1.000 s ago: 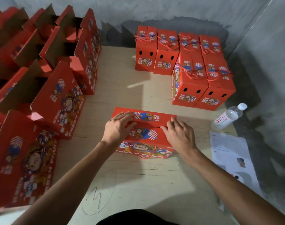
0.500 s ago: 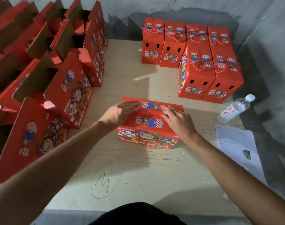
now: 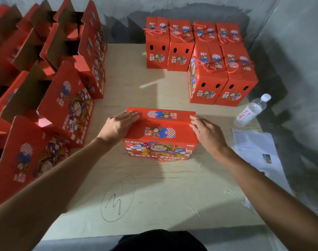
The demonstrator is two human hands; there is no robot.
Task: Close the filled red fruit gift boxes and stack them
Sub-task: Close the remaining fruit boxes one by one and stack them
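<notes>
Palms press flat on the lid of the red fruit gift box (image 3: 160,134) at mid-table. The left hand (image 3: 120,124) lies with straight fingers across the box's far left corner, and the right hand (image 3: 205,132) has its fingertips bent onto the right end of the top seam, nothing clutched in either grip. That spread looks deliberate: weight at both ends holds the two top flaps down level so they can meet and lock (whether they have fully seated cannot be told from here).

The box stands on the wooden table (image 3: 172,189), printed front facing near, its red cord handle (image 3: 161,156) hanging loose down that face, so the lid still wants finishing before the box can be carried.

Far right, the closed boxes (image 3: 223,82) stand packed in rows, touching, cords on top; the spot just near them seems the natural place for this one. Along the left stand the open boxes (image 3: 64,109), flaps up, waiting their turn. A water bottle (image 3: 252,110) lies at the right beside some printed papers (image 3: 254,145), well clear of the work. A pencilled oval mark (image 3: 118,198) sits near on the table.
</notes>
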